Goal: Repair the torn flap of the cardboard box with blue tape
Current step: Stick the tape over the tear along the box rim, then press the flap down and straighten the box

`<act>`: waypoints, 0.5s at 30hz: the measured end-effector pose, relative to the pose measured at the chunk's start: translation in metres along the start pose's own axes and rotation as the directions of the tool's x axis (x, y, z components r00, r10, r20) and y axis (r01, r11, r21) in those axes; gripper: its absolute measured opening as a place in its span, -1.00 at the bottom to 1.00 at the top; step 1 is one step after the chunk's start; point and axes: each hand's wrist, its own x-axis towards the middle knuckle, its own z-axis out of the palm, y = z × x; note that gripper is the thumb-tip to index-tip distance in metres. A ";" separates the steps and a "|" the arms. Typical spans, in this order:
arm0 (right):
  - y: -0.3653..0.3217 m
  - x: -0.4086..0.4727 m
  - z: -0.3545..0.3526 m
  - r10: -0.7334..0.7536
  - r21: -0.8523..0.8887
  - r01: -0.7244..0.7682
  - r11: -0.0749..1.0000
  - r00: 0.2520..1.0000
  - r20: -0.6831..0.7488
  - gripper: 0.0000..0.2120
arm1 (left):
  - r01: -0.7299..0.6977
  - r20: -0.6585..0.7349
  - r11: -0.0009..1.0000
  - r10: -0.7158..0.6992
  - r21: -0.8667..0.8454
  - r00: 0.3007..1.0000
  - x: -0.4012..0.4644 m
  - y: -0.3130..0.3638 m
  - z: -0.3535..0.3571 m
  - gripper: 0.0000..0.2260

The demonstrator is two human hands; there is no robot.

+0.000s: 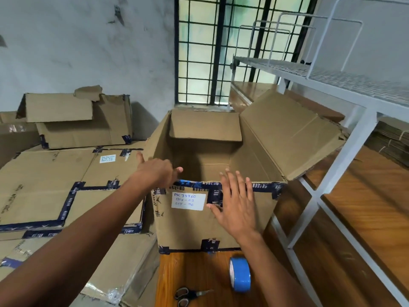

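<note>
Cardboard box (212, 218) stood open; left hand (158, 171) gripped its taped rim, right hand (235, 204) lay flat, fingers spread. Steadying it first seemed wise, blue tape (240, 274) waiting near.

Scissors (191, 295) lie on the wooden floor (199, 275). Taped boxes (66, 196) are stacked at left. A white metal rack (345, 89) stands at right, beside a barred window (221, 52).
</note>
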 end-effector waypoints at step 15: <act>-0.001 -0.002 0.016 0.006 0.011 -0.006 1.000 0.999 -0.048 0.02 | 0.094 -0.224 0.940 -0.174 -0.329 0.959 -0.009 -0.014 -0.002 -0.65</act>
